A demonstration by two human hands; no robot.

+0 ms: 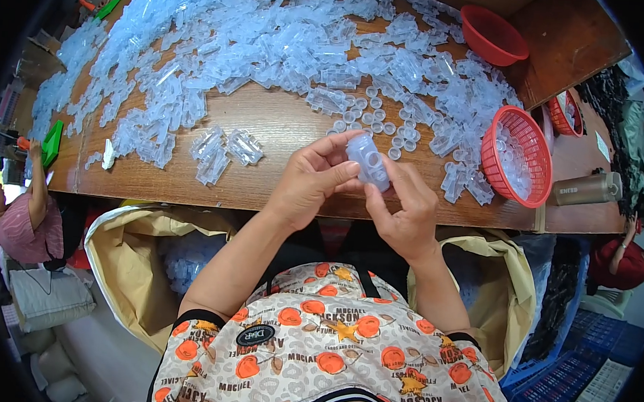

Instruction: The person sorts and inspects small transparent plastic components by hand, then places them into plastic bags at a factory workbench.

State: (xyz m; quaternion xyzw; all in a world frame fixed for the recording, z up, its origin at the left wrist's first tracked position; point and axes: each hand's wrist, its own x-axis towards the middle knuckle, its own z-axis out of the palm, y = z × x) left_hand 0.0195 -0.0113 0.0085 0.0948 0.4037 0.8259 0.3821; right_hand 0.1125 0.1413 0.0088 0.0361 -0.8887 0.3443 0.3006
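While the left hand (310,174) and right hand (410,205) both have their fingers pinched around one clear plastic tube-like piece (369,162), it's over the near side of the brown wooden tabletop (268,117), small round clear plastic caps (379,115) just beyond.

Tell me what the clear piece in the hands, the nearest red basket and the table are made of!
Piece: probably hard plastic, smooth and shiny; it's see-through, bluish, with bright glints.
Basket: likely moulded plastic, slightly glossy; its even red wall has regular holes.
Table: wood or wood-look board, with a soft sheen; brown grain shows, but I can't tell if it's real.
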